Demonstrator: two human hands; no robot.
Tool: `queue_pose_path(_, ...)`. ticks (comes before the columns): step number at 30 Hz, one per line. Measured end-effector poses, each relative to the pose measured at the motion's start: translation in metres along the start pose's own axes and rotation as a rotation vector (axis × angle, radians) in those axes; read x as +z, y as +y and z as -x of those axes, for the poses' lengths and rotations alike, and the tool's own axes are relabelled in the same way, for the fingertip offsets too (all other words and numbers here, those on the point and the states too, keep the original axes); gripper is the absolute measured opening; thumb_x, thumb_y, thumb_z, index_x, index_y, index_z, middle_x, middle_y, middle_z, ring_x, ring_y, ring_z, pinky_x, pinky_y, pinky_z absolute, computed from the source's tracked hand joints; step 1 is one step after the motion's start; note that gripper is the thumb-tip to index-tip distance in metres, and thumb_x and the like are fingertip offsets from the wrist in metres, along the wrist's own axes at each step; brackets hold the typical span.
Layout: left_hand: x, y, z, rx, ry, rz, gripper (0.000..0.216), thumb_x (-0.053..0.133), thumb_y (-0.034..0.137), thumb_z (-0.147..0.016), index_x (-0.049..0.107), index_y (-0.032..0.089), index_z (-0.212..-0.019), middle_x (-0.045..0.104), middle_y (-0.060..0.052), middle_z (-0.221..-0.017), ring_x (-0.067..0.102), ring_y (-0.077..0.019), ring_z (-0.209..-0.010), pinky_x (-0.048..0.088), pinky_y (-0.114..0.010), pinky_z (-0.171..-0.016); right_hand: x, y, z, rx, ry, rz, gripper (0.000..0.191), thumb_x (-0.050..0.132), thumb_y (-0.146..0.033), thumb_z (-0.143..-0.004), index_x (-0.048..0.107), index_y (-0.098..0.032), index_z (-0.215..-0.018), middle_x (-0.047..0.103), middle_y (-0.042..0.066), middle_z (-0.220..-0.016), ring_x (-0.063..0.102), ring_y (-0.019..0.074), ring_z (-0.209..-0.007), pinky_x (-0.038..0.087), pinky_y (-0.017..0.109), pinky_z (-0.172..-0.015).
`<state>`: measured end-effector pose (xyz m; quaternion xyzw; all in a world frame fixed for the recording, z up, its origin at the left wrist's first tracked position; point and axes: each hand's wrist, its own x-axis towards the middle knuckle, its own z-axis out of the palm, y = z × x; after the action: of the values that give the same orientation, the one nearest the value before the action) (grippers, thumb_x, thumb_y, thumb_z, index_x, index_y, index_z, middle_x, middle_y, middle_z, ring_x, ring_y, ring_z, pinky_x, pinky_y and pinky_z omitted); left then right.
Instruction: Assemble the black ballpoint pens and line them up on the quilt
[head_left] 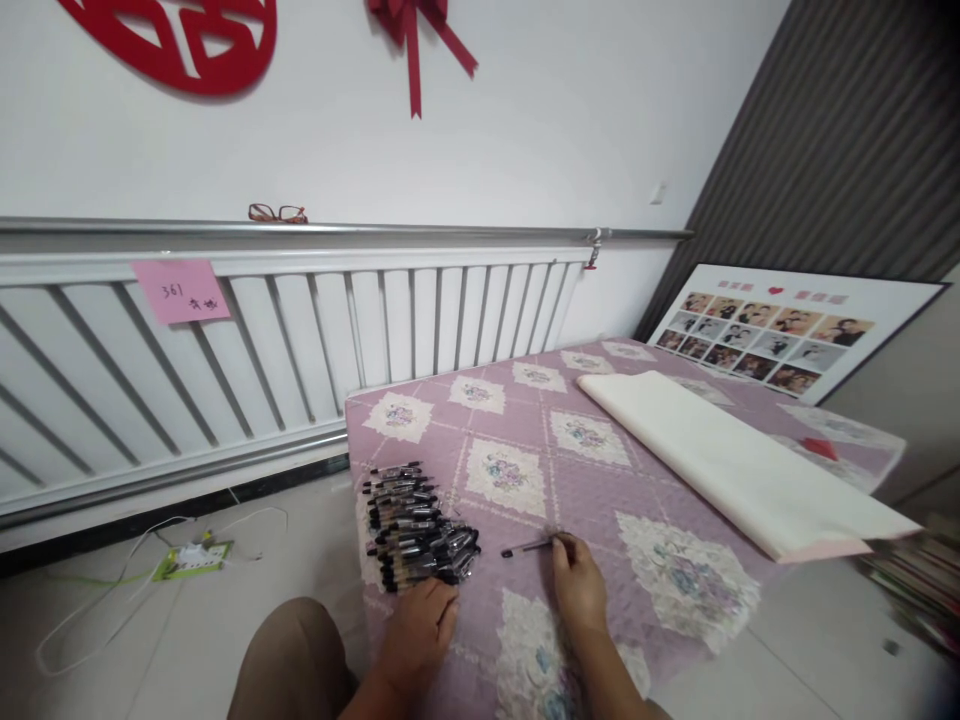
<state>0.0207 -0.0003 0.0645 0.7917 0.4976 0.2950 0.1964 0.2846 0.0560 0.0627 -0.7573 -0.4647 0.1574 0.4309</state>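
Observation:
A pile of black-and-clear pens (420, 525) lies on the lilac floral tablecloth (517, 400), near its left edge. At the near end of the pile rests my left hand (420, 625), its fingers curled down against the closest pens. Whether it grips anything is hidden. To the right, my right hand (581, 580) pinches one end of a single pen (529, 547), close to the cloth. The black end of this pen points left toward the pile.
A long cream folded sheet (690, 450) lies across the table's right side, near a small red item (819, 448). A photo board (772, 325) leans behind. Beyond stands a white radiator (420, 320) with glasses (277, 213) above. A power strip (193, 560) with cables sits on the floor.

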Motion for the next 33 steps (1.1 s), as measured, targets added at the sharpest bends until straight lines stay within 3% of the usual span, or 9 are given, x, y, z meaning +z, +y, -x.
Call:
queue_pose_path(8, -0.001, -0.001, 0.001, 0.004, 0.042, 0.034, 0.024, 0.041, 0.013, -0.084, 0.062, 0.022, -0.094, 0.063, -0.003, -0.089, 0.056, -0.0178, -0.085, 0.043, -0.031, -0.077, 0.015, -0.022, 0.069, -0.269, -0.155, 0.01, 0.029, 0.045, -0.041, -0.083, 0.061, -0.021, -0.094, 0.069, 0.006, -0.092, 0.064, 0.0203, -0.083, 0.048, 0.029, -0.075)
queue_pose_path(15, -0.003, -0.005, 0.008, -0.076, 0.217, -0.081, 0.029, 0.041, 0.011, -0.082, 0.061, 0.021, -0.1, 0.062, -0.004, -0.099, 0.053, -0.0209, -0.095, 0.039, -0.037, -0.086, 0.029, -0.045, 0.092, -0.553, -0.256, 0.139, 0.019, 0.044, -0.023, -0.084, 0.062, -0.022, -0.083, 0.066, 0.005, -0.083, 0.061, 0.0204, -0.082, 0.046, 0.032, -0.076)
queue_pose_path(26, -0.007, 0.003, 0.011, -0.162, 0.17, -0.215, 0.031, 0.048, 0.01, -0.079, 0.063, 0.026, -0.101, 0.059, -0.003, -0.104, 0.048, -0.0234, -0.1, 0.032, -0.04, -0.087, 0.044, -0.058, 0.098, -0.606, -0.233, 0.255, 0.022, 0.047, -0.017, -0.082, 0.062, -0.022, -0.098, 0.065, 0.006, -0.094, 0.058, 0.0215, -0.089, 0.043, 0.033, -0.08)
queue_pose_path(33, -0.005, 0.002, 0.011, -0.17, 0.163, -0.224, 0.03, 0.049, 0.01, -0.079, 0.064, 0.027, -0.099, 0.059, -0.003, -0.102, 0.048, -0.0233, -0.098, 0.032, -0.04, -0.087, 0.044, -0.058, 0.099, -0.589, -0.225, 0.261, 0.011, 0.051, -0.019, -0.08, 0.062, -0.022, -0.082, 0.063, 0.005, -0.084, 0.057, 0.0218, -0.083, 0.043, 0.032, -0.075)
